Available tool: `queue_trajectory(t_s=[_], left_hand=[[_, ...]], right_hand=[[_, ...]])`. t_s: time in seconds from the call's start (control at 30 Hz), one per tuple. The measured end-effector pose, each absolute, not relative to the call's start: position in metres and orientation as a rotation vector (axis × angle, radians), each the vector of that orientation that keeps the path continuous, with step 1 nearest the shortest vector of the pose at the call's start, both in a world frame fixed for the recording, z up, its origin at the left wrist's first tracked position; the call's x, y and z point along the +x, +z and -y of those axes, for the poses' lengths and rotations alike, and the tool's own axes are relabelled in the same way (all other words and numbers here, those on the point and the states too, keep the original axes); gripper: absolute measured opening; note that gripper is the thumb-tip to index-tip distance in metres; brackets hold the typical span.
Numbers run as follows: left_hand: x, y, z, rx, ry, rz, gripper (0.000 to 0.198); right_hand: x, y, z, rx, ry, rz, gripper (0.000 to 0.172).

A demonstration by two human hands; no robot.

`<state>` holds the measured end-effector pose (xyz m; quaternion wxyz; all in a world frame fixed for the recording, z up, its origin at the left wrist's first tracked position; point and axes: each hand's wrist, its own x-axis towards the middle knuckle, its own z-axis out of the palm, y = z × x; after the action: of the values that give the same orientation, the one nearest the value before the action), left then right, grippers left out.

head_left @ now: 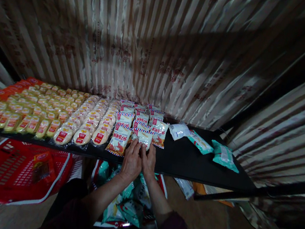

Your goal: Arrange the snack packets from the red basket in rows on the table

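Observation:
Side by side at the front edge of the black shelf [183, 159], my left hand [132, 162] and my right hand [148, 161] close on the near end of one white snack packet [144, 136] with a striped top edge. Fingertips of both hands press on its lower part and hide it. Matching packets lie in overlapping rows behind it, and another snack bag [119, 140] with red lettering and an orange picture lies just left of my left hand.
Left on the shelf are rows of round wrapped crackers [82, 137] and small yellow wrapped cakes [43, 127]. A white packet [179, 130] and green packets [224, 156] lie right. Below stand a red basket [14, 178] and another holding green packets [132, 213]. Striped curtain hangs behind.

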<state>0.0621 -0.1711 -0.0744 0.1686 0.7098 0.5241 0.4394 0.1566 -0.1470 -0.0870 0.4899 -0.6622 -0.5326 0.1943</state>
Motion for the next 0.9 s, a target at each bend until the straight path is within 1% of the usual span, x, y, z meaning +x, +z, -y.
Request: queue_trajectory(t_s=[0.17,0.3,0.43,0.57,0.7,0.8,0.9], left_hand=[[0.052,-0.076,0.175,2.104,1.271,-1.490,0.053],[0.033,-0.073,0.176,2.121,1.286,-1.725,0.051],[0.015,-0.072,0.172,2.121,1.278,-1.945,0.049],[0.009,-0.075,0.167,2.140,1.188,-2.027,0.056],[0.010,-0.077,0.163,2.129,1.121,-2.078,0.061],[0.010,-0.080,0.162,2.098,1.097,-2.126,0.062],[0.010,-0.084,0.160,2.055,1.137,-2.143,0.059]], right_hand=[[0.154,-0.091,0.146,-1.637,0.540,1.282,0.066],[0.155,-0.089,0.145,-1.620,0.541,1.304,0.064],[0.155,-0.084,0.143,-1.638,0.565,1.282,0.069],[0.153,-0.077,0.142,-1.687,0.631,1.246,0.075],[0.151,-0.073,0.142,-1.731,0.673,1.231,0.076],[0.150,-0.073,0.140,-1.734,0.649,1.206,0.075],[0.149,-0.076,0.139,-1.726,0.625,1.187,0.070]])
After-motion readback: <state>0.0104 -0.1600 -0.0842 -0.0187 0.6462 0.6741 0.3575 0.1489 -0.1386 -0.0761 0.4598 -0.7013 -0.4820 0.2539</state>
